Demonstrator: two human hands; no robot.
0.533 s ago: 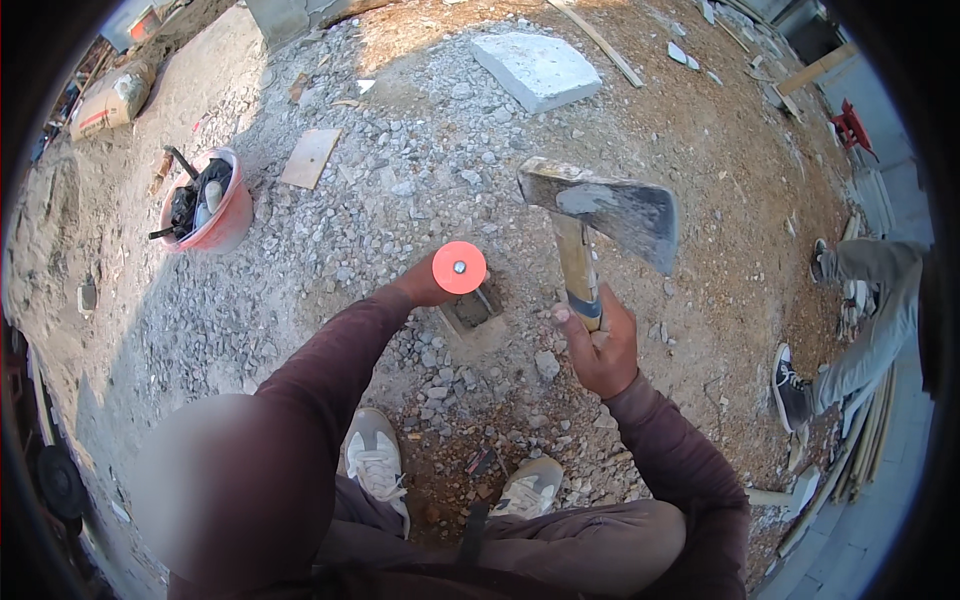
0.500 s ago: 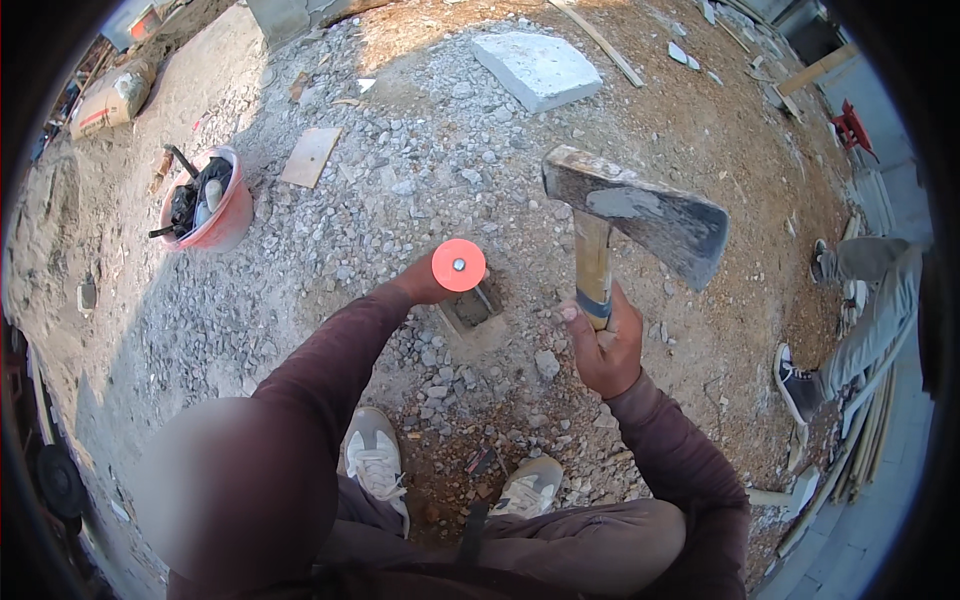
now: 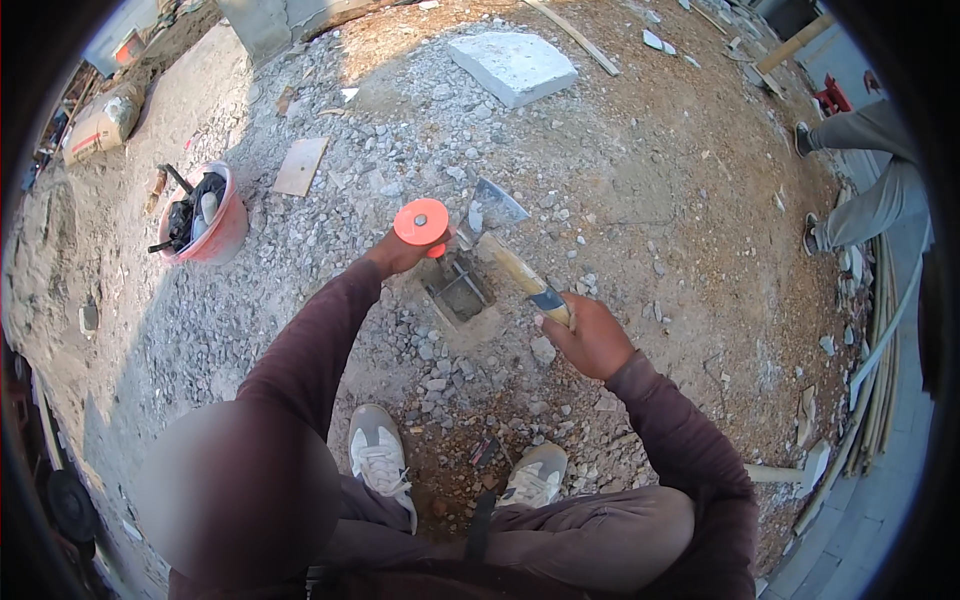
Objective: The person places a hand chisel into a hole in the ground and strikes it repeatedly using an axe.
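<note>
My left hand (image 3: 398, 256) is closed around a chisel with a round orange hand guard (image 3: 420, 222); the metal striking end shows in the guard's centre. Below it is a small square hole (image 3: 462, 300) in the rubble ground, with a thin metal bar across it. My right hand (image 3: 592, 336) grips the wooden handle of an axe (image 3: 520, 270) by its dark-banded lower end. The axe head (image 3: 495, 205) is low, just right of the orange guard. Whether it touches the chisel I cannot tell.
A pink bucket (image 3: 228, 232) with tools and a black bag stands at left. A flat tile (image 3: 300, 167) and a white slab (image 3: 515, 65) lie beyond the hole. A hammer (image 3: 790, 474) lies at lower right. Another person's legs (image 3: 875, 190) are at far right.
The axe has swung down and leftward from its raised place to beside the chisel. My left hand and chisel appear slightly farther left and up. The other person's legs have shifted farther away.
</note>
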